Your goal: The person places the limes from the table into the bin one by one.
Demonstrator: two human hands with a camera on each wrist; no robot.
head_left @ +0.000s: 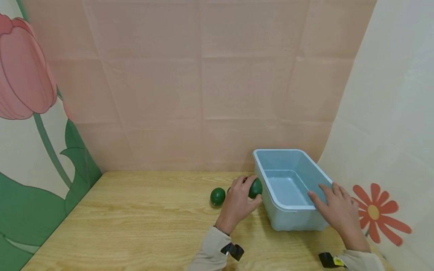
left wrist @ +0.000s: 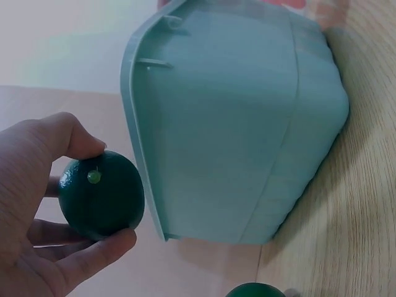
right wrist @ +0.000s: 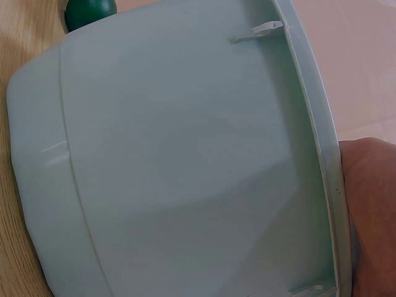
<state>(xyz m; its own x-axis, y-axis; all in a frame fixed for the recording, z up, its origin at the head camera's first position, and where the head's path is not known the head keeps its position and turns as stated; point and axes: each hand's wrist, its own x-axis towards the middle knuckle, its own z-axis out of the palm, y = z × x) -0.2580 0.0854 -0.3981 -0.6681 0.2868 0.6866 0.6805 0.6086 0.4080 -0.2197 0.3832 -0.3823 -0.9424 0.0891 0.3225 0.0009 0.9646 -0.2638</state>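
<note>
My left hand (head_left: 237, 203) pinches a round, dark green fruit (left wrist: 102, 195) between thumb and fingers; a small pale stem mark shows on its skin. It is held just left of the light blue plastic bin (head_left: 291, 219), near the height of the rim. A second green fruit (head_left: 217, 197) rests on the table left of that hand, with a sliver of another green thing partly hidden behind the hand. My right hand (head_left: 339, 210) lies over the bin's front right corner, its fingers extended across the rim. The bin's inside shows no contents.
The wooden table (head_left: 135, 226) meets a pinkish backdrop (head_left: 203, 94) behind. A pale sheet with a red flower (head_left: 374, 212) hangs close to the bin's right side. At the left is a panel with a pink tulip (head_left: 25, 71).
</note>
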